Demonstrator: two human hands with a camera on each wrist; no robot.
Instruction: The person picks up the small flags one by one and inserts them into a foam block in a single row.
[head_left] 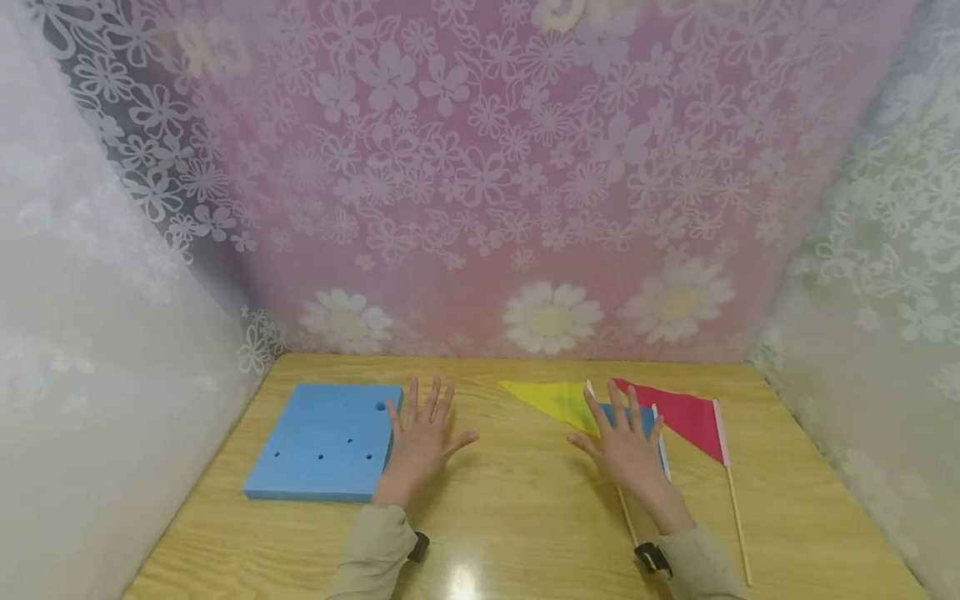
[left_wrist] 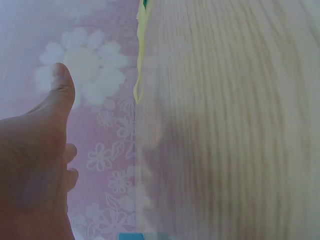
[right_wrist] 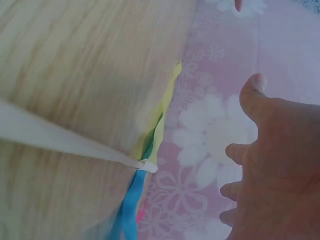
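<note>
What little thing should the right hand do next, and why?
Perhaps lower the right hand and pinch the blue flag. That hand holds nothing, and in the head view it partly covers the flag, which lies on the table.

Small screened nook, building type unclear: wood-grain table (head_left: 517, 517), pink flower-patterned sheet (head_left: 480, 175) behind, pale flowered side sheets (head_left: 892, 350).

Head view: from above, facing forward and down.
Both wrist views: close, turned sideways, sharing the yellow triangular fabric flag (head_left: 553, 399).
</note>
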